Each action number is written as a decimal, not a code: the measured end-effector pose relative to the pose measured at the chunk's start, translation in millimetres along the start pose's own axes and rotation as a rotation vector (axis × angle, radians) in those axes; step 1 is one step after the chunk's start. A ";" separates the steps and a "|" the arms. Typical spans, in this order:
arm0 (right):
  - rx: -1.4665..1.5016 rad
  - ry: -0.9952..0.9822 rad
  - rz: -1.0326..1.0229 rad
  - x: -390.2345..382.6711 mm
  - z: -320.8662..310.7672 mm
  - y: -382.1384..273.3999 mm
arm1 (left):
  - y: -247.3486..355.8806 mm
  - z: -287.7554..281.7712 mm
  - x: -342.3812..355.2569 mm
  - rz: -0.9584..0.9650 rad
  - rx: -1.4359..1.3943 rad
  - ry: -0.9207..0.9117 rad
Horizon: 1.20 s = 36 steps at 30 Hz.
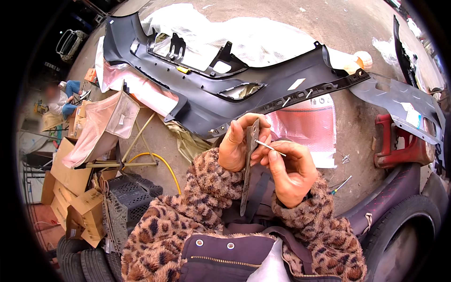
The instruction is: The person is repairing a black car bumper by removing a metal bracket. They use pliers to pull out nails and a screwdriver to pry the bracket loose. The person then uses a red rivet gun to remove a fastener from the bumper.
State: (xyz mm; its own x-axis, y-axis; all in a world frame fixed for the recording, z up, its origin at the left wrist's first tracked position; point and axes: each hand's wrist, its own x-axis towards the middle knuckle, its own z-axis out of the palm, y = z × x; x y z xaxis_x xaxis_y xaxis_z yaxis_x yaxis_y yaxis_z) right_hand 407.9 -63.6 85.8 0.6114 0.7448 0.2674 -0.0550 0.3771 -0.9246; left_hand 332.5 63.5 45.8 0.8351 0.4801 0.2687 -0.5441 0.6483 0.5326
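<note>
My left hand (235, 143) grips a narrow dark bracket strip (250, 174), held upright with holes near its top. My right hand (293, 174) is just right of it, thumb and fingers closed on a thin silver rivet (269, 147) that points at the bracket's side. Beyond both hands lies a large black bumper panel (185, 94), with more rivets (286, 102) standing in a strip along its edge. Loose rivets (346, 159) and a screwdriver (340, 185) lie on the floor to the right.
A folding chair (112, 127), cardboard boxes (84, 207) and a yellow hose (170, 174) are left. A person (66, 103) sits far left. Pink bubble wrap (305, 131) lies beyond my hands. A grey panel (394, 103), red stand (399, 155) and tyre (399, 221) are right.
</note>
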 end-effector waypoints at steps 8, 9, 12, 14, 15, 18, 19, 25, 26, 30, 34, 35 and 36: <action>-0.053 -0.004 -0.032 -12.8 18.4 -3.2 | 8.1 2.6 -14.6 0.030 -0.058 -0.046; -0.093 -0.009 -0.011 -12.5 18.1 -6.1 | 8.4 1.0 -15.0 0.027 -0.034 -0.071; -0.343 -0.046 -0.072 -7.9 15.4 -19.3 | 10.1 -2.6 -15.4 0.010 0.022 -0.110; -0.682 -0.102 -0.282 -0.5 11.5 -26.3 | 10.4 -2.4 -17.2 -0.014 0.038 -0.083; -0.773 -0.134 -0.344 1.1 9.5 -28.0 | 9.0 -1.7 -17.7 -0.010 0.042 -0.072; -0.999 -0.216 -0.511 5.2 5.5 -27.5 | 5.5 4.4 -16.4 -0.011 0.056 -0.052; -1.028 -0.240 -0.499 5.0 5.3 -29.8 | 5.6 6.1 -17.1 -0.012 0.064 -0.046; -1.049 -0.383 -0.381 12.8 1.2 -51.1 | 2.3 15.6 -19.7 -0.028 0.137 0.029; -1.013 -0.444 -0.342 16.7 -4.2 -52.1 | 2.2 17.7 -23.0 -0.031 0.149 0.069; -1.102 -0.617 -0.282 30.3 -19.3 -76.5 | -4.6 28.7 -21.1 -0.060 0.186 0.058; -1.423 -0.354 -0.489 -4.4 -10.7 -54.1 | -13.9 24.5 -13.4 -0.005 0.408 0.099; -1.449 -0.241 -0.567 -12.5 -5.6 -40.6 | -13.4 24.9 -17.2 0.008 0.343 0.135; -1.359 -0.196 -0.528 -16.9 -5.9 -31.6 | -11.7 17.4 -20.2 -0.010 0.352 0.117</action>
State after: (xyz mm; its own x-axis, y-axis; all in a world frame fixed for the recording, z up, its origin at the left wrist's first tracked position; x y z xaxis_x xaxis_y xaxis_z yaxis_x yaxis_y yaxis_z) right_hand 404.0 -91.3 109.0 0.2034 0.7912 0.5768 0.9716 -0.0902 -0.2190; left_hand 323.4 35.9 48.1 0.8143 0.5522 0.1788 -0.4572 0.4204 0.7838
